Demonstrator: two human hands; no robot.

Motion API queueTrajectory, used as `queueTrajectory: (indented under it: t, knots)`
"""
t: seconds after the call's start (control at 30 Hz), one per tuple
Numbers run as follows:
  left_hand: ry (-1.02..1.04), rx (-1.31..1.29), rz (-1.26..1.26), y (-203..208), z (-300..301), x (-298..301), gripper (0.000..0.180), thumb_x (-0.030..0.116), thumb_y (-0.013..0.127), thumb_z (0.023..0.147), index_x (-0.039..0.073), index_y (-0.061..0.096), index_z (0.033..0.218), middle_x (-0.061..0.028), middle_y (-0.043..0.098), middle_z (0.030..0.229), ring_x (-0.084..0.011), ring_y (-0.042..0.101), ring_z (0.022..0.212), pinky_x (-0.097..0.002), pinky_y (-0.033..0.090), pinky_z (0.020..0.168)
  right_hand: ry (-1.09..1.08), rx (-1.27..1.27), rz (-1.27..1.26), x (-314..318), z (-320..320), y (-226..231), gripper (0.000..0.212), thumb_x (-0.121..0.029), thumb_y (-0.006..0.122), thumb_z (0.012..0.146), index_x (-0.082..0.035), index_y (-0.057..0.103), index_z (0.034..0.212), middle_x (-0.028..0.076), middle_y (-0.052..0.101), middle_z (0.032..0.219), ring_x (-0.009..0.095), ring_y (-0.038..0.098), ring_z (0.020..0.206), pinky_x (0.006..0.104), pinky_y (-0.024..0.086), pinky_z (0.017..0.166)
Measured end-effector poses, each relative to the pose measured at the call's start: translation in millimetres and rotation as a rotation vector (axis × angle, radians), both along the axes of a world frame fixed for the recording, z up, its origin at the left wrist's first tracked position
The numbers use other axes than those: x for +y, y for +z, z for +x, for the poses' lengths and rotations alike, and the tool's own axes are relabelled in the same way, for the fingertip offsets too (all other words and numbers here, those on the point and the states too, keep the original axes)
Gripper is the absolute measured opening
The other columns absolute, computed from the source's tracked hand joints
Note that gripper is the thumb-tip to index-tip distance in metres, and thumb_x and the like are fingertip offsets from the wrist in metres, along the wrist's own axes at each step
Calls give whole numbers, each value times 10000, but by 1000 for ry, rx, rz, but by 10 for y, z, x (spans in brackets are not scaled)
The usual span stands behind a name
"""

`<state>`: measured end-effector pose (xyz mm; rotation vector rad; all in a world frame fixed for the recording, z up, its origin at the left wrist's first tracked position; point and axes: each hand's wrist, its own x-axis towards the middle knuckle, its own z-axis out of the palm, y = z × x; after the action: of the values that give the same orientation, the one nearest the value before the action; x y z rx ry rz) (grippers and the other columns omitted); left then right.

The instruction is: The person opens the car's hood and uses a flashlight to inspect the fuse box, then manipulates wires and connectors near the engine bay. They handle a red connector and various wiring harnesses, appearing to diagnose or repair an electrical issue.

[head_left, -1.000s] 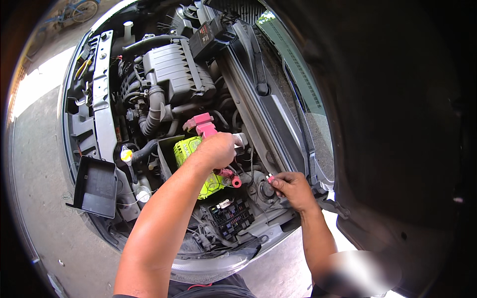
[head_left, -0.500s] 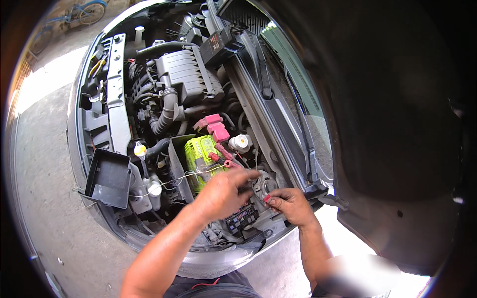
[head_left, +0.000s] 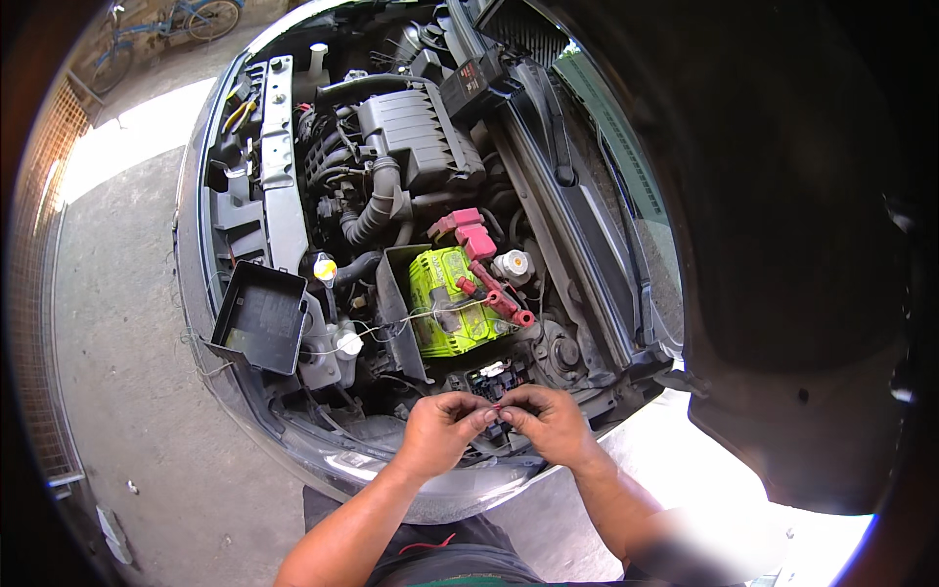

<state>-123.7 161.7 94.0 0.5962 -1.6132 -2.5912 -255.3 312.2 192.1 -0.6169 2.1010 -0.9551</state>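
My left hand (head_left: 437, 435) and my right hand (head_left: 550, 428) meet fingertip to fingertip over the near edge of the engine bay. Both pinch a tiny red piece (head_left: 497, 405), probably a fuse, mostly hidden by the fingers. Just beyond them lies the fuse box (head_left: 496, 376), partly covered by my hands. Farther back sits the bright green battery (head_left: 438, 279), with a red cable terminal (head_left: 502, 301) on its right side. A thin pale wire (head_left: 421, 315) runs across the battery toward the left.
An upturned black box cover (head_left: 256, 328) rests on the front left edge of the car. Past the battery are a red plastic cover (head_left: 473, 238), a white-capped reservoir (head_left: 512, 265) and the air filter housing (head_left: 406, 127). The raised hood (head_left: 782, 245) fills the right side.
My left hand has come down from over the battery to meet my right hand. The right hand, carrying the red piece, has moved slightly left and nearer. The view has shifted.
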Motion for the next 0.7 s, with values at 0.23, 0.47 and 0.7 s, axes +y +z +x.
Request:
queueTrajectory:
  t: [0.23,0.47,0.7]
  knots:
    - [-23,0,497,-143,111,116,216,71,699,1073,-52,753,1243,-108,803,1078,-157,756,969,-287,617,870,-117,-129,87,0,34,5,215,-168,746,999,41,783,1029,41,744,815,53,617,715,271,500,631]
    - [-3,-19,461,-160,26,249,193,76,719,1061,-55,752,1199,-95,788,1030,-148,738,914,-289,614,849,-71,4,142,127,34,-14,261,-208,752,997,41,784,1070,67,754,801,83,636,730,316,534,674]
    - [-53,-79,481,-183,39,319,111,52,739,1043,-45,736,1098,-67,762,976,-121,713,880,-273,602,822,-97,-24,113,191,75,-67,294,-240,705,1057,45,778,1060,49,722,765,102,650,679,308,526,636]
